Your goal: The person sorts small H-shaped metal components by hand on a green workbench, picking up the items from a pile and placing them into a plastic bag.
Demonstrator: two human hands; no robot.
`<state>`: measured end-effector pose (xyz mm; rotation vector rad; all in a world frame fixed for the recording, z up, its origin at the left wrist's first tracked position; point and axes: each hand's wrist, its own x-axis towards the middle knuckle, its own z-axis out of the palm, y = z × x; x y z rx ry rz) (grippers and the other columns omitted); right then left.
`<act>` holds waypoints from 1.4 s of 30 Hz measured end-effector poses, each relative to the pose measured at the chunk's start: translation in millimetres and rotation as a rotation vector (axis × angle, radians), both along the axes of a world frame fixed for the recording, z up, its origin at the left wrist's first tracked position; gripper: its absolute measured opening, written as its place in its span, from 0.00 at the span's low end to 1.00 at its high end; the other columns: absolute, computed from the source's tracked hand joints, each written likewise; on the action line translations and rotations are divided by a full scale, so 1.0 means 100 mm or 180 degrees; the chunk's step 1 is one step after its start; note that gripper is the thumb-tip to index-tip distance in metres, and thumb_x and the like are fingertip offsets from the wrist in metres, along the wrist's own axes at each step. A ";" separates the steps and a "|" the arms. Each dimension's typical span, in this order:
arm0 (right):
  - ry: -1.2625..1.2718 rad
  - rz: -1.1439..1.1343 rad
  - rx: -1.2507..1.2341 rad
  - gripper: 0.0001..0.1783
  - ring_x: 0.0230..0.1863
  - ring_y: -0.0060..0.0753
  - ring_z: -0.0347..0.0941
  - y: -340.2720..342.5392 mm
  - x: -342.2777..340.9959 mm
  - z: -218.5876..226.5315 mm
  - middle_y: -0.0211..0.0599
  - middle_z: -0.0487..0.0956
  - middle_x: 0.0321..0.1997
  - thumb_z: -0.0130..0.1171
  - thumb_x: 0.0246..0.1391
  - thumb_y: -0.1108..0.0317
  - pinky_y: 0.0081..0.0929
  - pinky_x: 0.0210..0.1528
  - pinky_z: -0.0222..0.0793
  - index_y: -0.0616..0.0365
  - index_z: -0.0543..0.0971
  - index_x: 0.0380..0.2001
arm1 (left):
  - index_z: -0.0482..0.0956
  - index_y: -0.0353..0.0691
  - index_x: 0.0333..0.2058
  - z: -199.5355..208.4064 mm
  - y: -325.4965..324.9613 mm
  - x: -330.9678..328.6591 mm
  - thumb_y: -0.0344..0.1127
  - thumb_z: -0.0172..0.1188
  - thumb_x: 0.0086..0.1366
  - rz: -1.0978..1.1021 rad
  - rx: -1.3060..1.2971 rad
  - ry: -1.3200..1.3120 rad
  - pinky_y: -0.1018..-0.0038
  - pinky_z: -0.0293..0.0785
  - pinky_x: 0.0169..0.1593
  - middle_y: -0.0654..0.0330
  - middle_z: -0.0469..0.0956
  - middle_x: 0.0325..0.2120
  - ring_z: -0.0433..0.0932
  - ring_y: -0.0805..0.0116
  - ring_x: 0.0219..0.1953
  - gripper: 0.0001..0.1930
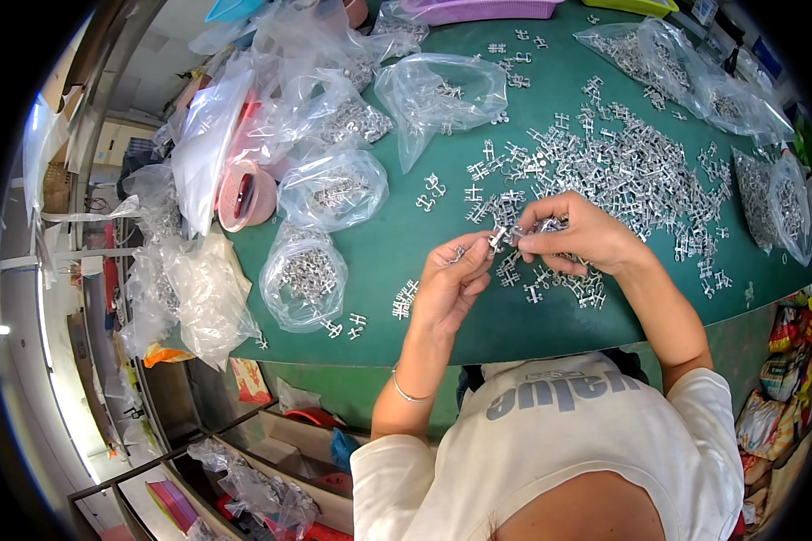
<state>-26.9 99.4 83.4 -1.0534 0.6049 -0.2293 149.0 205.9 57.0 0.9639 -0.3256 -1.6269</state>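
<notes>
Over the near edge of a big heap of small silver metal fittings (627,171), my two hands meet. My left hand (456,279) pinches a small silver metal fitting (498,239) between thumb and fingers; another piece shows by its knuckles. From the other side, my right hand (579,236) has its thumb and forefinger closed at the same fitting, its other fingers curled over loose pieces. Whether the right hand holds a separate piece is too small to tell. Beside my left wrist, several fittings lie in a neat cluster (405,299) on the green tabletop (379,261).
Open clear bags of fittings stand at the left, the nearest bag (304,279) close to my left forearm. A pink basket (246,197) sits beyond them. More filled bags (695,77) lie at the far right. Below the table's front edge are open drawers (280,451).
</notes>
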 end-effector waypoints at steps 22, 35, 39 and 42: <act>0.0261 -0.0620 -0.1326 0.10 0.11 0.12 0.60 0.24 0.03 -0.12 0.30 0.72 0.18 0.57 0.51 0.66 0.15 0.11 0.52 0.63 0.76 0.30 | 0.70 0.30 0.41 -0.10 -0.01 -0.22 0.31 0.52 0.63 0.0456 -0.0080 0.0682 0.89 0.49 0.17 0.70 0.66 0.23 0.52 0.88 0.16 0.11; -0.0003 -0.0121 0.0269 0.11 0.09 0.14 0.58 0.09 -0.07 -0.15 0.29 0.69 0.17 0.58 0.50 0.66 0.14 0.07 0.48 0.64 0.74 0.24 | 0.70 0.31 0.37 -0.01 -0.02 -0.28 0.31 0.50 0.64 0.0333 0.0004 0.1130 0.89 0.50 0.17 0.66 0.66 0.24 0.52 0.86 0.16 0.08; -0.0052 -0.0438 0.0397 0.10 0.09 0.14 0.58 0.13 -0.04 -0.16 0.28 0.68 0.15 0.57 0.51 0.67 0.15 0.08 0.47 0.64 0.74 0.25 | 0.70 0.32 0.39 -0.10 -0.02 -0.29 0.32 0.51 0.63 0.0471 0.0033 0.1422 0.88 0.49 0.17 0.70 0.64 0.21 0.52 0.87 0.16 0.09; 0.0487 -0.0567 -0.0557 0.10 0.07 0.13 0.56 0.20 0.01 -0.21 0.25 0.65 0.08 0.57 0.51 0.66 0.15 0.08 0.48 0.63 0.74 0.24 | 0.69 0.32 0.40 -0.11 -0.01 -0.30 0.30 0.51 0.63 0.0489 -0.0141 0.1404 0.88 0.50 0.17 0.67 0.66 0.24 0.52 0.86 0.16 0.09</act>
